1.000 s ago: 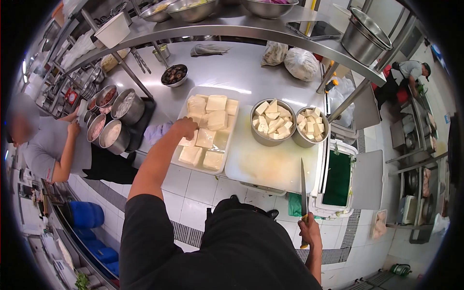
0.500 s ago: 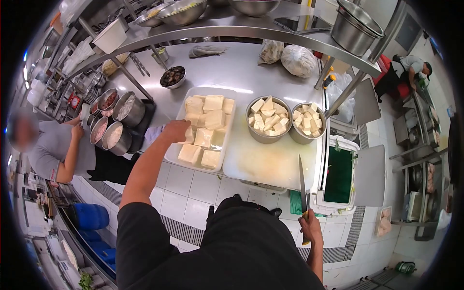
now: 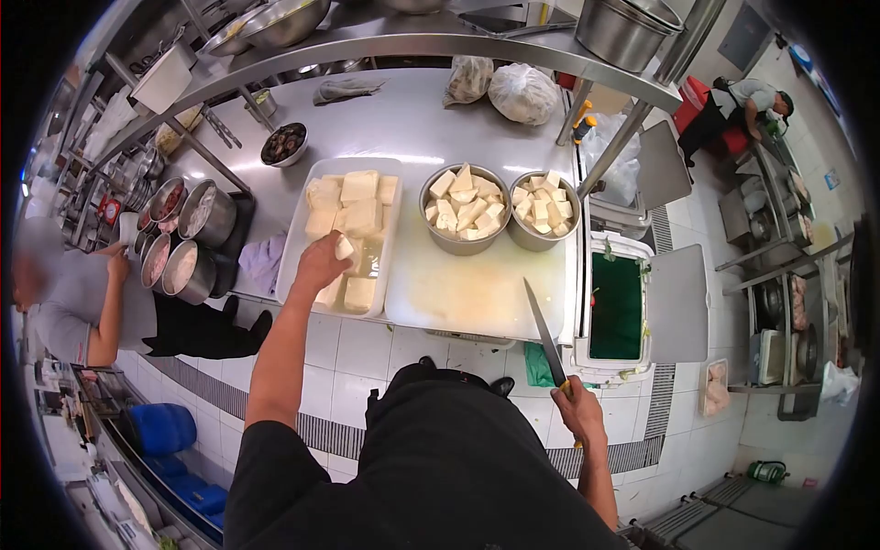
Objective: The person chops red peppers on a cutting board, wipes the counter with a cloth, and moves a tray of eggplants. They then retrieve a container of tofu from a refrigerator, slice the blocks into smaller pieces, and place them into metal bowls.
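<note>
Room: commercial kitchen with a white tiled floor, seen from above; a steel shelf (image 3: 440,41) runs over the work area.
Surface: stainless steel surface (image 3: 403,119), carrying a tray, a cutting board and several bowls.
Tofu block: pale cream, squarish, smooth-sided block (image 3: 344,247), held just above the tray's near half.
Left hand: left hand (image 3: 321,266) over the tray, fingers clamped on the tofu block.
Right hand: right hand (image 3: 579,412) low at the person's side, well clear of the surface, fingers wrapped around the handle of a knife (image 3: 543,332); the blade points up and away towards the cutting board.
Tray: white rectangular tray (image 3: 295,240) holding more cream tofu blocks, packed closely at the far end and sparser near the hand.
Cutting board: white cutting board (image 3: 477,293), just right of the tray, its face bare and faintly stained.
Left bowl: steel bowl (image 3: 463,240) at the board's far edge, heaped with cut tofu pieces.
Right bowl: second steel bowl (image 3: 541,240), touching the first, also filled with cut tofu.
Dark bowl: small bowl (image 3: 284,144) of dark food, further back on the surface.
Pots: cluster of steel pots (image 3: 188,243) at the left end, contents whitish or reddish.
Bin: white bin (image 3: 616,307) with a green interior, beside the surface on the right.
Others: a person in grey (image 3: 64,312) stands at the left by the pots; another person (image 3: 747,96) is far off at top right.
</note>
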A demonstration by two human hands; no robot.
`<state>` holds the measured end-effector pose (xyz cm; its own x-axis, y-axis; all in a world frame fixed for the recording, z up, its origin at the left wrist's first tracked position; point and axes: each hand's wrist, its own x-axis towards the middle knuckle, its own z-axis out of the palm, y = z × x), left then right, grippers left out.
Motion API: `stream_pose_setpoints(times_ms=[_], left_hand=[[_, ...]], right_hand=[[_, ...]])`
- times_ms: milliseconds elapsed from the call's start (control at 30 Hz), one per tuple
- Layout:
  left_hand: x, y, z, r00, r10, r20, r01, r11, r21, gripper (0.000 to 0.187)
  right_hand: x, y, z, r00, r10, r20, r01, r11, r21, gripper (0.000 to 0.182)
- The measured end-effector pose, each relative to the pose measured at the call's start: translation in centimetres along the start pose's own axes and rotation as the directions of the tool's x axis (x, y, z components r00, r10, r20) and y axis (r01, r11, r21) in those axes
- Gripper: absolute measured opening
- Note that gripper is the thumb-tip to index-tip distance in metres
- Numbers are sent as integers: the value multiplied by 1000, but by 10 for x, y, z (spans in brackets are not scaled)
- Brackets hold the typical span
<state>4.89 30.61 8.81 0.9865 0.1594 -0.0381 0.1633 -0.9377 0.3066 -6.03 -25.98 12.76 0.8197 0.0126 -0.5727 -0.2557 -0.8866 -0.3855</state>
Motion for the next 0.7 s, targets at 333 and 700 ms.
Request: stream_pose_setpoints(times_ms=[333,700], left_hand=[[-32,55,3,972,-192,135,41,-428,-903,61],[26,-26,-19,828,-156,538,478,698,-534,61]], right_hand=[[-8,-28,-5,961,-227,-156,264,922,284,31],[-7,-4,-3,972,-235,-10,235,971,-44,34]])
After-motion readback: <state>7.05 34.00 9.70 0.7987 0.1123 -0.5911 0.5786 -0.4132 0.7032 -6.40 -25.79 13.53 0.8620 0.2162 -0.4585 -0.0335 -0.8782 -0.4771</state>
